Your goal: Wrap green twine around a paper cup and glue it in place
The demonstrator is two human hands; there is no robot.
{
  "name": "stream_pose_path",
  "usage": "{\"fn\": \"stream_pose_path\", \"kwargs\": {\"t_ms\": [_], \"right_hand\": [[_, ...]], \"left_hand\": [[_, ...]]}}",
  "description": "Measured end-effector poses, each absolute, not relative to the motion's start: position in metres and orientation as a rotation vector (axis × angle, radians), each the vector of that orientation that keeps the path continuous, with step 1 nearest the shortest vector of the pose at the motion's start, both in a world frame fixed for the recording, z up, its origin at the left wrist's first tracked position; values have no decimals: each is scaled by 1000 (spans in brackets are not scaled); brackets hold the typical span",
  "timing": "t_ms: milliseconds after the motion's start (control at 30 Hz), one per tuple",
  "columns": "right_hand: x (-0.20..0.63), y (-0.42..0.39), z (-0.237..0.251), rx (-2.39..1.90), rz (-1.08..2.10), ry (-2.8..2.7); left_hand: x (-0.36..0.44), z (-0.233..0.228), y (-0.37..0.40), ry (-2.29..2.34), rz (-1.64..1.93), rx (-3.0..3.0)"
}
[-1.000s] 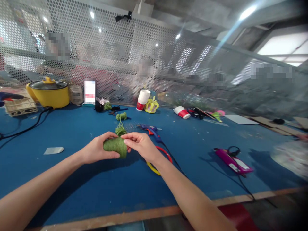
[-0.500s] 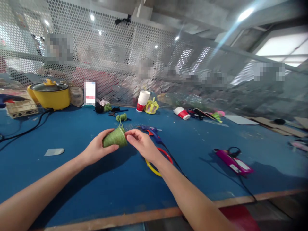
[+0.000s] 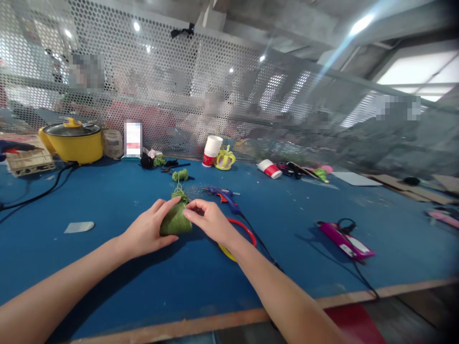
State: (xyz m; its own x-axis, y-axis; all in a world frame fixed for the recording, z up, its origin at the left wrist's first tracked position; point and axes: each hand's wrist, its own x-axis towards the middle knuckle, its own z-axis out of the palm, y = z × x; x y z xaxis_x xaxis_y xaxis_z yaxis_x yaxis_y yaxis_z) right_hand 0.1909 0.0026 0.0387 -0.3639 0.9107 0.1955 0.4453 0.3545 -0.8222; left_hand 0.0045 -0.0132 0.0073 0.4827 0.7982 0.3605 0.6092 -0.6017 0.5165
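Observation:
My left hand [image 3: 148, 231] grips a cup-shaped piece wrapped in green yarn [image 3: 175, 220] just above the blue table [image 3: 107, 267]. My right hand [image 3: 210, 220] pinches the yarn at the piece's right side, fingers closed on it. A loose green yarn strand [image 3: 178, 192] runs from the piece's top toward a small yarn bundle [image 3: 180, 175] farther back.
A blue glue gun [image 3: 224, 196] with its black cord lies behind my right hand, with red and yellow rings [image 3: 238, 236] under my wrist. A yellow pot [image 3: 73, 141], paper cups [image 3: 211, 150], a magenta tool [image 3: 346, 239] and a perforated metal screen [image 3: 179, 95] surround the space.
My left hand turned the green piece from lying sideways to more upright and lowered it toward the table. My right hand followed, staying pinched at its right side.

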Motion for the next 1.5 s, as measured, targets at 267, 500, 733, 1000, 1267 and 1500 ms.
{"fn": "stream_pose_path", "kwargs": {"t_ms": [267,500,733,1000,1267,1500], "right_hand": [[190,3,36,-1159,1036,-1866],[192,-3,46,-950,908,-2026],[196,7,40,-979,954,-1699],[216,27,50,-1336,640,-1588],[240,-3,69,-2034,217,-2573],[246,-19,41,-2212,225,-2355]], "left_hand": [[7,6,-13,1207,837,2377],[4,19,-11,994,762,1633],[7,22,-9,998,866,1466],[-4,24,0,1159,1115,1574],[-19,33,9,1021,1337,1330],[-19,32,8,687,1227,967]]}}
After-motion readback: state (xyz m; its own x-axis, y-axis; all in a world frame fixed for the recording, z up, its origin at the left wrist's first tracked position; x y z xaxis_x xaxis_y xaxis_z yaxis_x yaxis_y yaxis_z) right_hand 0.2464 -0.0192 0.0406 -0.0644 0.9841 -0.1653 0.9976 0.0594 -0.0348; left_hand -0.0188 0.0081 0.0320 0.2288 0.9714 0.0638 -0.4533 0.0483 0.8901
